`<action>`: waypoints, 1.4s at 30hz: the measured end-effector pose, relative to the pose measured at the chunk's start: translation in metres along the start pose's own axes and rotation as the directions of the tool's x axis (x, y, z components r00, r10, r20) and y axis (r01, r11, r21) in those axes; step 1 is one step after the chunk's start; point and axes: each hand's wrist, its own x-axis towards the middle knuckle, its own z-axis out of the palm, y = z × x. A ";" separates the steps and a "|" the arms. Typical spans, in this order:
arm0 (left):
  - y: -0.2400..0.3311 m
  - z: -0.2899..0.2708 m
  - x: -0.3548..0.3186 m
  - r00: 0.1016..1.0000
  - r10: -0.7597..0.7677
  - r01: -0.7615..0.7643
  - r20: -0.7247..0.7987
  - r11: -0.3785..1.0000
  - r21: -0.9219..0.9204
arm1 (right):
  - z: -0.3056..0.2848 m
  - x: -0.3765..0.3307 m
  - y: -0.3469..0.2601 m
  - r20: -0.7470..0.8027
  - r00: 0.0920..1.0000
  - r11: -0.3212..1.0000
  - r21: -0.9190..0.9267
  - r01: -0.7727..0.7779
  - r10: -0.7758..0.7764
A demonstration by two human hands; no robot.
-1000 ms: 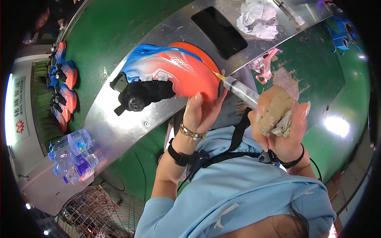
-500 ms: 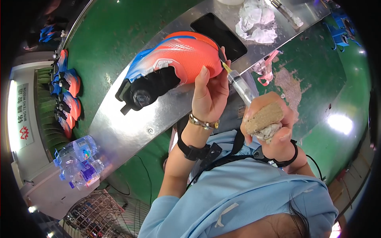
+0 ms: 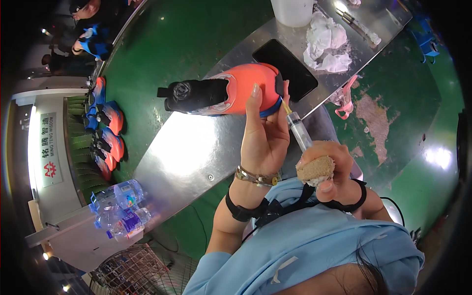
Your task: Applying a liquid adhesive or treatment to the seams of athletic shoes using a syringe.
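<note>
An orange shoe (image 3: pixel 246 88) is being gripped by the left hand (image 3: pixel 263 140) over the tabletop (image 3: pixel 187 152); a syringe (image 3: pixel 299 135) and sponge (image 3: pixel 314 169) are being pinched by the right hand (image 3: pixel 327 172), black phone (image 3: pixel 285 69) and crumpled tissues (image 3: pixel 327 46) lying beyond.

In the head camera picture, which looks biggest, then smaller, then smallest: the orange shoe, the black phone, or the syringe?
1. Orange shoe, clearly biggest.
2. Black phone.
3. Syringe, the thinnest.
The phone and syringe look close in length, and the syringe is nearer the camera, so that order is unsure.

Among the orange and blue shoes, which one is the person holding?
The shoe on the metal table, gripped by the left hand; the others lie untouched in a row far left.
</note>
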 end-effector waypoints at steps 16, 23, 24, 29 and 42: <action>0.320 -0.171 0.036 0.793 0.608 -0.540 -0.031 0.725 0.428 | -0.053 0.011 0.027 -0.409 0.909 0.997 0.036 -0.065 0.074; 0.430 -0.209 0.019 -0.449 0.846 -0.150 -0.289 0.248 0.957 | -0.066 0.042 0.069 -0.568 0.809 0.972 -0.061 -0.227 0.153; 0.430 -0.209 0.028 -0.615 0.785 0.110 0.081 -0.016 0.994 | -0.064 0.051 0.076 -0.559 0.815 0.974 -0.052 -0.220 0.154; 0.363 -0.076 0.108 0.287 0.595 -0.098 0.751 -0.762 0.641 | -0.064 0.053 0.099 -0.569 0.809 0.937 -0.181 -0.299 0.148; 0.481 -0.039 0.252 0.674 0.593 0.302 0.442 -0.766 0.567 | -0.066 0.042 0.088 -0.659 0.744 0.916 -0.219 -0.336 0.115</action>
